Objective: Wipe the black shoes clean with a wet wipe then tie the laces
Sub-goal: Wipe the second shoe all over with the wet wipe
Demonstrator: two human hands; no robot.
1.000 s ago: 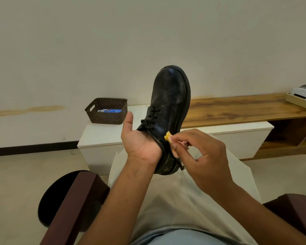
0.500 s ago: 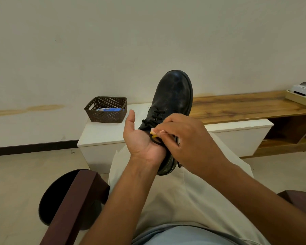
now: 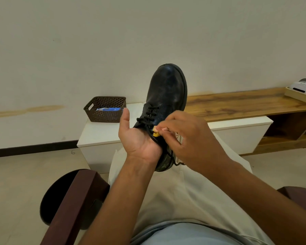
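Note:
A black lace-up shoe (image 3: 168,89) stands toe-up over my lap. My left hand (image 3: 138,140) holds it at the heel end, palm toward me, thumb raised and fingers hidden behind the collar. Black laces (image 3: 148,115) cross the eyelets, and a loose lace end (image 3: 179,163) hangs below the heel. My right hand (image 3: 193,138) pinches a small yellow tip (image 3: 155,133) at the shoe's collar, just right of my left palm. No wipe is in either hand.
A brown perforated basket (image 3: 104,110) with a blue wipes pack (image 3: 109,109) sits on a low white cabinet (image 3: 99,133). A wooden bench (image 3: 245,103) carries a white device in a tray (image 3: 304,85). Dark chair arms (image 3: 72,206) flank my lap; a dark rounded shape (image 3: 55,197) lies at floor left.
My right hand carried the yellow tip from the shoe's right side across to the opening, then back a little to the right. The shoe dipped slightly and my left hand kept its hold.

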